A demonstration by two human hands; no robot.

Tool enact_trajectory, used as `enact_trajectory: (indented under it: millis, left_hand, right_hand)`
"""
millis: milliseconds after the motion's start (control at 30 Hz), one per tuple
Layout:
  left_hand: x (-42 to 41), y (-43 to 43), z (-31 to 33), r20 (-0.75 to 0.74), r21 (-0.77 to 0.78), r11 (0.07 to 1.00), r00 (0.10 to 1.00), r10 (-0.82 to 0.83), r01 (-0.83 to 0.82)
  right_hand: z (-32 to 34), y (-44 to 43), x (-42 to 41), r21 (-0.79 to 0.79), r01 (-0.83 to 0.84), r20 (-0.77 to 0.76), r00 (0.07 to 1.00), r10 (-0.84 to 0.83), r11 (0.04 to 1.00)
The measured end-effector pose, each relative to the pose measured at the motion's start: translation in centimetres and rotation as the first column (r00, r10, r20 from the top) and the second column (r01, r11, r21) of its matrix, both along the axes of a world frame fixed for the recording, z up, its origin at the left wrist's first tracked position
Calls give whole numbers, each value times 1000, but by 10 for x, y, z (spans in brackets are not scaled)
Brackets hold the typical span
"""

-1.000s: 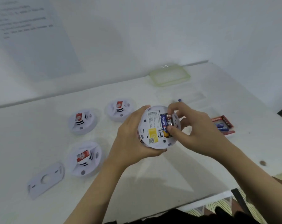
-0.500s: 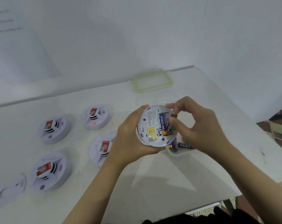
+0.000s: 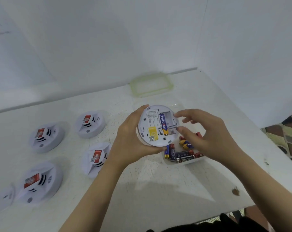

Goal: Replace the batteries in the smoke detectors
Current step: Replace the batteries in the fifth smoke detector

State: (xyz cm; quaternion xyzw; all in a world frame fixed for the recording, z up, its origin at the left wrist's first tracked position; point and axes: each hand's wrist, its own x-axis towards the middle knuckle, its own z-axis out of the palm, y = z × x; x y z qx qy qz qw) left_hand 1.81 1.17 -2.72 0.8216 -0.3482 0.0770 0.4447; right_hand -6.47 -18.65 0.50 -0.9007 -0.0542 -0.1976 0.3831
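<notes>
White walls close round a white table, over which the left hand grips the upturned smoke detector by its rim. One battery sits in the bay, and the slot beside it is bare. The right hand hovers beside that slot, fingers loose and apart, apparently holding nothing, above the clear tub of loose cells. If spent and fresh cells share that tub, a dead one may go back in, or one may be seated reversed. Tilting the detector could spill the remaining battery.
</notes>
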Motion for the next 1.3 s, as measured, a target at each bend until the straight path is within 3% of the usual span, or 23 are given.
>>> enact_trajectory:
  millis: [133,367,467,600,833,1000,1100,1200,1300]
  left_hand:
    - [1,-4,7,21,11,999,999,-45,45]
    - [3,-7,6,-1,6,996,996,-87,87]
    - [3,-8,7,2,-3,995,995,-97,97]
    - [2,-9,8,-17,-26,994,994,-107,107]
    - [5,-7,5,-67,-66,995,994,-82,78]
    - [7,-5,4,-92,-107,994,995,-32,23]
    - [9,-4,5,-101,-134,991,995,-27,13]
    - [8,-7,4,-82,-99,995,996,-18,10]
    - [8,-10,4,-86,-88,996,996,-9,1]
  right_hand:
    - [9,-3,9,-235,-83,-60,996,70,969]
    - [29,-8,18,-383,-224,-215,965,149,896]
    - [31,-5,18,-497,-216,-200,971,131,840]
    - [27,-5,20,-609,-223,-74,971,226,761]
    - [14,-5,20,-566,-262,-63,959,276,782]
    - [-3,-12,20,-335,-299,-128,954,272,894]
    - [-6,-11,18,-324,-282,-130,959,252,903]
    - [-7,-6,16,-327,-209,-43,978,206,922]
    - [-8,-6,13,-216,-133,123,979,162,967]
